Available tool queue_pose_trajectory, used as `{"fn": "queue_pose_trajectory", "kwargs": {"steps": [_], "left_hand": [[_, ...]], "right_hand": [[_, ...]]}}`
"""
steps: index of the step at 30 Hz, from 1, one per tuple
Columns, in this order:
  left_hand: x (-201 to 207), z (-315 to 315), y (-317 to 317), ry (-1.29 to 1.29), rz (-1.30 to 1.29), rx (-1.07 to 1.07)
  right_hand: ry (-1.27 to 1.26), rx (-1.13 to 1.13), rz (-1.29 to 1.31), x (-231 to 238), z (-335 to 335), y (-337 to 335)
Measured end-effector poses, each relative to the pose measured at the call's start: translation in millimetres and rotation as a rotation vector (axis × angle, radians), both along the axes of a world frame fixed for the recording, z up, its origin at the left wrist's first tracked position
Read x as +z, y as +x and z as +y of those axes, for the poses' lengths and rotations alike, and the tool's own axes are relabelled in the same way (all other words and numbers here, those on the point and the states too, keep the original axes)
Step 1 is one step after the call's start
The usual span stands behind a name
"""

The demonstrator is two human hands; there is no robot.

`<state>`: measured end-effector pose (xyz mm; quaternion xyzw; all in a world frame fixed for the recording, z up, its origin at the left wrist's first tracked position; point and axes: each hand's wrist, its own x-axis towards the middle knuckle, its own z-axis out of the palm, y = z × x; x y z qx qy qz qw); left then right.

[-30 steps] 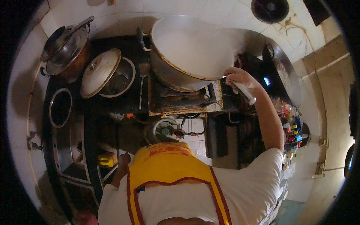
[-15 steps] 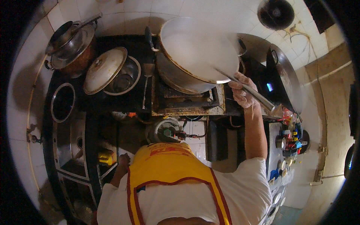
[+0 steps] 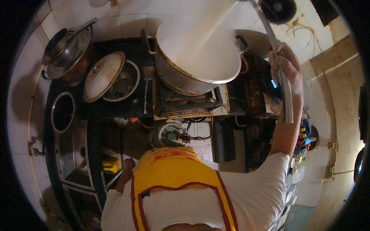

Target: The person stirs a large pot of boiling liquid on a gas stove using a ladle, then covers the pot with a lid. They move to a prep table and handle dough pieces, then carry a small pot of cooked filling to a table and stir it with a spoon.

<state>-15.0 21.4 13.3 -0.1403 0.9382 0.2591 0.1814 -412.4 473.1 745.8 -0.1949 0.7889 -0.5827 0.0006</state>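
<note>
My right hand [image 3: 286,63] is closed round the long metal handle of a ladle [image 3: 266,25], raised high to the right of a large pot [image 3: 196,79]. The ladle's bowl is mostly cut off by the top edge of the picture. A pale stream of liquid [image 3: 216,27] falls from it into the pot, which holds a cloudy whitish liquid. The pot stands on a rusty square burner frame [image 3: 192,113]. My left hand [image 3: 128,164] hangs low at my left side near a yellow object [image 3: 111,164]; its fingers are too dark to make out.
Left of the pot lie a spatula [image 3: 147,86], a tilted white lid [image 3: 104,77] over a metal bowl, and stacked pans [image 3: 69,54]. A sink [image 3: 73,154] is at the left. Below the burner stands a gas cylinder [image 3: 169,133]. Several bottles [image 3: 304,134] stand at the right.
My right hand has moved up and to the right, lifting the ladle out of the pot; liquid now streams down from it. My left hand has stayed at my side.
</note>
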Motion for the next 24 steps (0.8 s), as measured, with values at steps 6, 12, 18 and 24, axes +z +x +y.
{"fn": "queue_pose_trajectory", "kwargs": {"steps": [6, 12, 18, 24], "left_hand": [[5, -8, -3, 1.127, -0.298, 0.974], [-7, -1, -8, 0.709, -0.264, 0.635], [-17, -6, 5, 0.903, -0.324, 0.47], [-24, -2, 17, 0.482, -0.226, 0.209]], "right_hand": [[0.183, 0.01, 0.054, -18, 14, -9], [0.414, 0.111, -0.071, -80, 22, -29], [0.49, 0.114, -0.411, -121, 23, -54], [-0.271, 0.497, -0.978, -157, 23, -78]]}}
